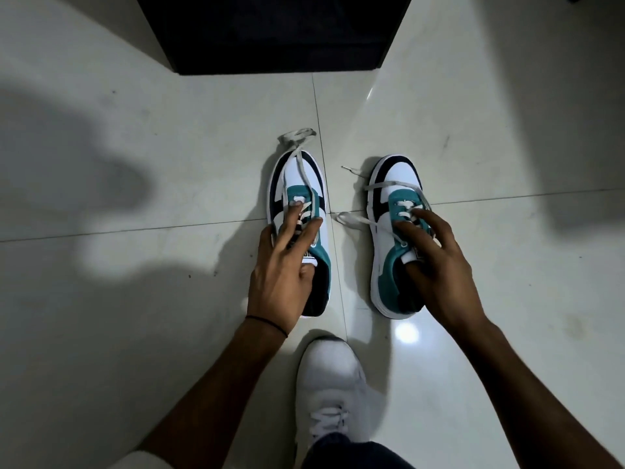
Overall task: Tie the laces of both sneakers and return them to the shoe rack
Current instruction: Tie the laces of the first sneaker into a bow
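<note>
Left hand (284, 265) clasped tongue of left white, teal and black lace-up sneaker (297, 184), thumb inside opening | right hand (436, 262) clasped matching right sneaker (389, 265) likewise | both upright, side by side on pale tiled floor (135, 299), flat white laces (355, 220) loose | tongue label (309, 255) unreadable | dark cabinet (270, 28) beyond toes
</note>
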